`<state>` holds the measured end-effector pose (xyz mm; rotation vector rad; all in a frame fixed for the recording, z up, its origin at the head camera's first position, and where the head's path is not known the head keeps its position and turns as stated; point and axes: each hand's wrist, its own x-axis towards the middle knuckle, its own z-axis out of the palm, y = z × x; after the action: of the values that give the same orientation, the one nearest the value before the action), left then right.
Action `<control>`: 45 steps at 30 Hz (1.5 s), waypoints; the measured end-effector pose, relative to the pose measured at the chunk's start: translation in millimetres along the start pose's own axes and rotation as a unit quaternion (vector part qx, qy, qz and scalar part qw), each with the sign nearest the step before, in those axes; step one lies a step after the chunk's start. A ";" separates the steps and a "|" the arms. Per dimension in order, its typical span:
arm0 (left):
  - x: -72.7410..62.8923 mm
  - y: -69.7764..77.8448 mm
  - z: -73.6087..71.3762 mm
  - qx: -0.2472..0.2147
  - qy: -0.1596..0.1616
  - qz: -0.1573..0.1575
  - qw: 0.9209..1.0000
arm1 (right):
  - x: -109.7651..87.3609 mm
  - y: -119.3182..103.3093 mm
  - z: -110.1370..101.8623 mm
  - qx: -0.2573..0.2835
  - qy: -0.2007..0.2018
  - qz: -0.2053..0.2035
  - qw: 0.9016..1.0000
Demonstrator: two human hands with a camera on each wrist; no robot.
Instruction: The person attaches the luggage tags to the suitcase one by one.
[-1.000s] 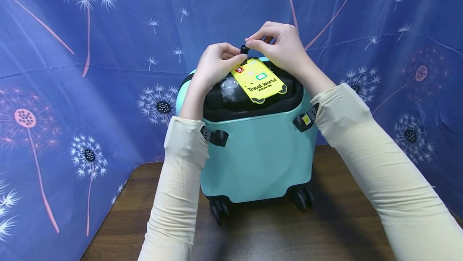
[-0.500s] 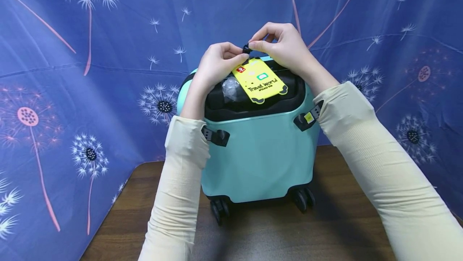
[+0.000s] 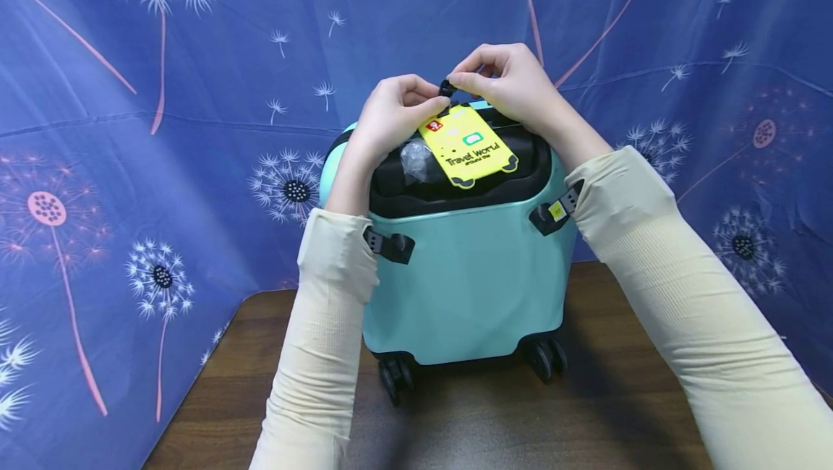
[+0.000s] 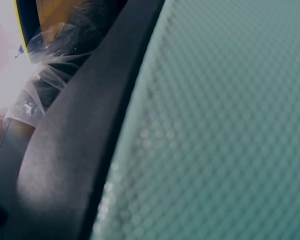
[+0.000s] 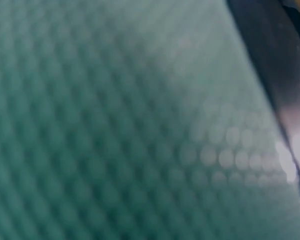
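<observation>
A turquoise suitcase (image 3: 468,285) stands upright on its black wheels, its textured shell (image 4: 215,125) filling much of the left wrist view and blurred in the right wrist view. On its black top lies a yellow luggage tag (image 3: 470,144) printed "Travel World". My left hand (image 3: 393,114) pinches the tag's black strap (image 3: 446,88) between thumb and fingers, just above the tag's upper end. From the other side my right hand (image 3: 517,87) pinches the strap's upper part between thumb and index finger. The fingertips partly hide the strap.
Clear plastic wrap (image 3: 415,160) covers part of the suitcase's black handle, left of the tag. Black camera mounts (image 3: 393,247) sit at both wrists, close to the suitcase front. Below is a brown wooden table (image 3: 455,426); a blue dandelion-print cloth (image 3: 215,94) hangs behind.
My right hand has shifted slightly right and down with the strap's upper part. The left hand keeps its pinch, and the tag has stayed nearly in place.
</observation>
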<state>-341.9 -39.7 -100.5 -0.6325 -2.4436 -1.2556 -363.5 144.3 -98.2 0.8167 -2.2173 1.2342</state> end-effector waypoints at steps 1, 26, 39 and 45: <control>0.0 0.1 0.1 0.000 0.000 0.000 1.000 | 0.0 0.1 -0.1 0.003 -0.001 0.001 1.000; -0.9 -0.4 1.4 -0.020 -0.006 0.003 1.000 | 2.4 -2.9 -7.5 0.048 -0.102 0.082 0.990; -1.4 -0.2 2.5 -0.030 -0.008 0.002 1.000 | 1.8 -3.5 -6.2 0.052 -0.086 0.084 0.991; -1.6 0.8 2.4 -0.030 -0.003 -0.006 1.000 | 0.6 -5.7 -4.8 0.039 -0.089 0.100 0.990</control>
<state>-340.4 -37.7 -102.1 -0.6409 -2.4260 -1.3376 -359.5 145.8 -92.2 0.7766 -2.4583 1.3970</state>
